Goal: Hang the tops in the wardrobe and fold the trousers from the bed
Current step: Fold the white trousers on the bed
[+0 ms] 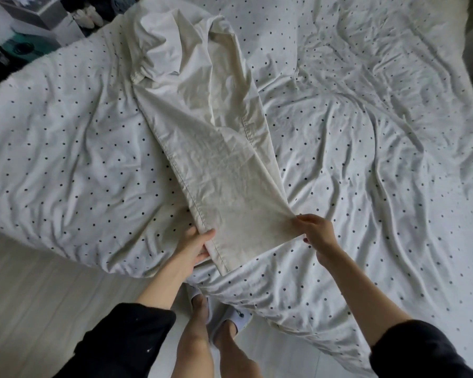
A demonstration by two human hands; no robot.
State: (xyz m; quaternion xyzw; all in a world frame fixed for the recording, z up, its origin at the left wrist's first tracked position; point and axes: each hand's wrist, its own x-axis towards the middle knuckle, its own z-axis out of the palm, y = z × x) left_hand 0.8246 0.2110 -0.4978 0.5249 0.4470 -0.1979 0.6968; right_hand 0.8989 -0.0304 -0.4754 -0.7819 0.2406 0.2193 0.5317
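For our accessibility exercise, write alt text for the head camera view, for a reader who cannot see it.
A person's left hand and right hand grip the hem end of cream trousers laid lengthwise on a dotted white duvet. The far end lies rumpled.

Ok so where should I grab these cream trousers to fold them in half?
Probably at the hem end of the trousers, one corner each, as the left hand and right hand do now. Come from the foot of the bed: the legs lie stacked and flat, waist far away.

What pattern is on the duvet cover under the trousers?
White with small dark polka dots, on the duvet cover; head view.
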